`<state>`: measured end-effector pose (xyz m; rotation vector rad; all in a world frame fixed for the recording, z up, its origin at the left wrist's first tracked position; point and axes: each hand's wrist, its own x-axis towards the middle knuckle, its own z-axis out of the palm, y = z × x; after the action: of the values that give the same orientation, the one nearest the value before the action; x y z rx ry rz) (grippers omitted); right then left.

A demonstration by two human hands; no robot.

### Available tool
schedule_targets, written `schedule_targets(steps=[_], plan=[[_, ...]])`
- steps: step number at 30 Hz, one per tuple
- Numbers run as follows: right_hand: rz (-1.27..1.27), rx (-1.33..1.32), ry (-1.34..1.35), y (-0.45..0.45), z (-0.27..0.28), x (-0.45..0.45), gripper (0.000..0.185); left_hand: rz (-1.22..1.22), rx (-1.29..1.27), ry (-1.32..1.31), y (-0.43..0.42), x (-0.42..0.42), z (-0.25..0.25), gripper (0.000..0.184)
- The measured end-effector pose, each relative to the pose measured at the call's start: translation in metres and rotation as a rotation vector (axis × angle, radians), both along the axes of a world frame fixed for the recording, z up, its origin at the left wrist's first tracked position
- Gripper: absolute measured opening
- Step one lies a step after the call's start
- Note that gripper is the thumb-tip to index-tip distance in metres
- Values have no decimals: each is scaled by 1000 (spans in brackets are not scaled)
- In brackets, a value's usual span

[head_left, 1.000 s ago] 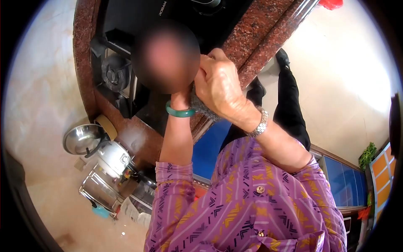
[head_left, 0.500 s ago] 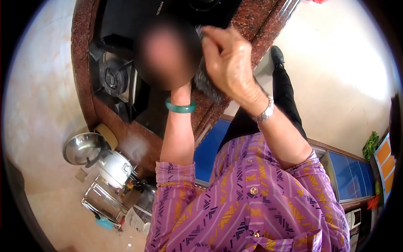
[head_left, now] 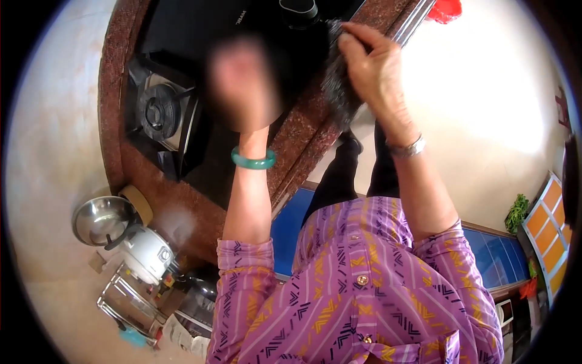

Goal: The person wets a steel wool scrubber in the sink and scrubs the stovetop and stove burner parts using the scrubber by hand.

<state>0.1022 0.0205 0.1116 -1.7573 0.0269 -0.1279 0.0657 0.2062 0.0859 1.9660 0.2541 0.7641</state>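
My right hand, with a metal watch at the wrist, pinches the top of a dark, thin, crumpled sheet. The sheet hangs from my fingertips beside the counter edge; whether it is cloth or plastic I cannot make out. Over the black glass stove is my left hand, with a green bangle on that forearm. A round blur covers its fingers and anything in them. A gas burner sits to its left, and a black stove knob shows near the top.
A reddish-brown stone counter surrounds the stove. Past its lower end are a steel bowl, a white rice cooker and a wire rack. Blue cabinets and green leaves are at right. Something red lies on the floor.
My right hand has moved up and right with the dark sheet, away from my left hand. The sheet now hangs more plainly in view. My left hand has shifted slightly.
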Motion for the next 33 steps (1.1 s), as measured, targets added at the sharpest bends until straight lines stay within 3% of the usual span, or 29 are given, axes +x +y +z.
schedule_targets(steps=[2,3,6,7,8,11,13,20,22,24,25,27,30,31,33], plan=[[5,-93,21,-16,12,20,25,2,-12,61,-5,6,23,15],[70,-236,63,-22,16,29,26,0,105,97,-12,12,41,16],[106,-117,92,-26,13,51,25,-120,533,38,-29,45,61,23],[124,-163,40,-26,10,56,24,-213,601,109,-34,53,63,39],[113,-156,42,-27,7,57,24,-258,672,196,-36,61,58,37],[132,-96,-41,-26,7,61,20,-355,635,322,-40,79,57,32],[180,-133,-41,-25,11,69,20,-279,478,622,-46,81,72,27],[462,-257,-68,22,-4,115,15,-214,560,573,-47,80,67,19],[581,-252,-32,23,0,127,15,-164,546,670,-43,76,61,19],[694,-259,4,16,0,129,14,-167,512,504,-42,75,56,25],[647,-225,-37,5,-2,116,12,-156,503,508,-43,75,59,25],[553,-181,-10,-4,3,98,11,-123,315,685,-44,73,64,44],[543,-146,-83,12,1,115,11,-132,286,666,-42,72,58,55],[679,-44,125,17,2,129,11,-140,314,653,-42,72,58,56],[700,-53,83,10,1,127,11,-125,319,691,-45,71,61,57]])
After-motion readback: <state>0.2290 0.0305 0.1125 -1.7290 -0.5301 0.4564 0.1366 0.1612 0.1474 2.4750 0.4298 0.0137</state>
